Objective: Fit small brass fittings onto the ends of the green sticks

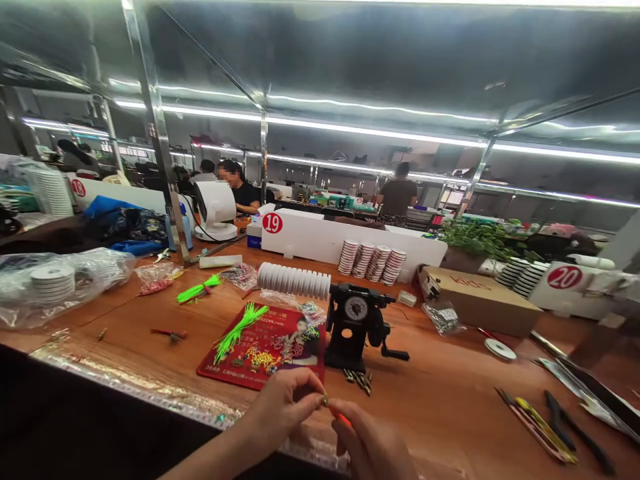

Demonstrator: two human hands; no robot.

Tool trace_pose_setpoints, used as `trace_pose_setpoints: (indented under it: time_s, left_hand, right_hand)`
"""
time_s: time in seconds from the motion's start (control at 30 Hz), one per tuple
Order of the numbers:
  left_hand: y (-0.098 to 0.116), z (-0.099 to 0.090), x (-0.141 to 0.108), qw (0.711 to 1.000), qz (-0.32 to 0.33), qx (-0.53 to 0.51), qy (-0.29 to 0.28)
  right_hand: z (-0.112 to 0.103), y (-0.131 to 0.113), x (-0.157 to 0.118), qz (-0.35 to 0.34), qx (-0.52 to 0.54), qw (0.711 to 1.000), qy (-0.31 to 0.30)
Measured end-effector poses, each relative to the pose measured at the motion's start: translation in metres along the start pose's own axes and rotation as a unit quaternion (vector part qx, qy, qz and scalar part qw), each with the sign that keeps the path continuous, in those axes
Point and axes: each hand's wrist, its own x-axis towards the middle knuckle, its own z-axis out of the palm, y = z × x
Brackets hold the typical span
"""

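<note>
My left hand point(287, 410) is closed, its thumb and fingertip pinching a tiny gold-coloured piece point(325, 401). Close beside it, my right hand point(370, 437) is closed on a small orange item point(342, 419), whose tip meets the gold piece. Just beyond my hands lies a red mat point(215, 365) with gold beads point(263, 360) and a bundle of bright green strands point(240, 333). At the mat's right stands a black hand-cranked winding machine point(345, 347), with a row of white spools point(294, 280) on its shaft. Several small metal pieces point(359, 381) lie by its base.
Pliers point(560, 420) and tweezers point(520, 423) lie at the right. A cardboard box point(480, 300) and stacked spools point(370, 261) stand behind. Plastic bags of spools point(55, 287) are at the left. People sit and stand in the background.
</note>
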Motion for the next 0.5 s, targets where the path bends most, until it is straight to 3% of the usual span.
trace_pose_setpoints:
  time_s: [0.2,0.5]
  left_hand:
    - [-0.001,-0.001,-0.004,0.986,0.026,0.167,-0.001]
    - [-0.009,0.01,-0.007,0.94,0.095,0.322,0.062]
  right_hand:
    - [-0.008,-0.004,0.006,0.012,0.018,0.994,-0.111]
    - [0.004,-0.006,0.003,0.07,0.008,0.995,-0.067]
